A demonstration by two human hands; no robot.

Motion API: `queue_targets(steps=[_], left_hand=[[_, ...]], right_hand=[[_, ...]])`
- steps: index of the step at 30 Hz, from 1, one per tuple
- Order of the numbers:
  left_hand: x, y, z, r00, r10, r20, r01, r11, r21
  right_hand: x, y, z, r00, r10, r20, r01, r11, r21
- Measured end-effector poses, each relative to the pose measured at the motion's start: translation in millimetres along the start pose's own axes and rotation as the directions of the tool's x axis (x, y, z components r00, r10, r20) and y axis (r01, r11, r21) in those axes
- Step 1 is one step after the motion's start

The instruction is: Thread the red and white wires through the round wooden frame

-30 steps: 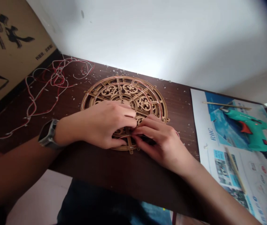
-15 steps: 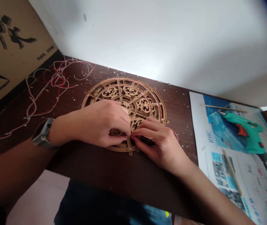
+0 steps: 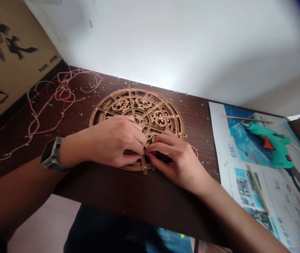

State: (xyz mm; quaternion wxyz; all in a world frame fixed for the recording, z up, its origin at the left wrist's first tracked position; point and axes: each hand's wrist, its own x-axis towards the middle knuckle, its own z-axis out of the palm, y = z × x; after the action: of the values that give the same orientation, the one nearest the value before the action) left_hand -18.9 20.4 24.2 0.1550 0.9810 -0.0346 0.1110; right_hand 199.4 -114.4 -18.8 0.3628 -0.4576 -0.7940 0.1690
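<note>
Dark brown table (image 3: pixel 150 196), sprinkled with small white scraps (image 3: pixel 118 82), runs back to a pale wall (image 3: pixel 165 42). Left hand (image 3: pixel 120 140) and right hand (image 3: pixel 177 158) meet near the front of a round openwork disc (image 3: pixel 143 117) that lies flat on the table. Thumb and fingers of each are drawn together in a pinch, tips touching or nearly so; what lies between them is too small to tell. Red and white wire follows the disc's rings, and a loop (image 3: pixel 196 151) pokes out beside the right hand. A watch (image 3: pixel 51 154) sits on the left wrist. Left of the disc, more wire (image 3: pixel 64 88) lies tangled, near a printed box (image 3: pixel 15 77). Well to the right, a green glue gun (image 3: pixel 276 144) and two thin sticks (image 3: pixel 247 119) rest on a printed sheet (image 3: pixel 218 140).
</note>
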Motion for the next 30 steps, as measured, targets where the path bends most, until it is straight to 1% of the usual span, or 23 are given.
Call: queue_targets(steps=[3,6,11,22,30], left_hand=[[-1.7,-1.1,-0.5,0.999,-0.037,0.018,0.037,0.998,-0.053],[-2.9,-3.8,-1.4,0.997,-0.073,0.015,0.074,0.988,-0.136],[-2.5,-6.8,-1.7,0.997,-0.071,0.004,0.070,0.975,-0.211],[-3.5,-6.8,-0.8,0.999,-0.049,-0.003,0.048,0.981,-0.189],[-2.8,-6.1,2.1,0.999,-0.026,-0.034,0.020,0.988,-0.152]], right_hand=[[-0.6,-0.3,-0.5,1.000,0.006,0.006,-0.006,1.000,0.001],[-1.4,0.0,-0.5,1.000,0.001,-0.001,-0.001,1.000,0.002],[-2.7,1.1,0.0,1.000,-0.008,-0.008,0.008,1.000,-0.001],[-3.4,1.8,-1.4,1.000,-0.011,-0.007,0.011,1.000,0.010],[-2.9,3.5,0.7,1.000,-0.019,-0.016,0.019,1.000,-0.007]])
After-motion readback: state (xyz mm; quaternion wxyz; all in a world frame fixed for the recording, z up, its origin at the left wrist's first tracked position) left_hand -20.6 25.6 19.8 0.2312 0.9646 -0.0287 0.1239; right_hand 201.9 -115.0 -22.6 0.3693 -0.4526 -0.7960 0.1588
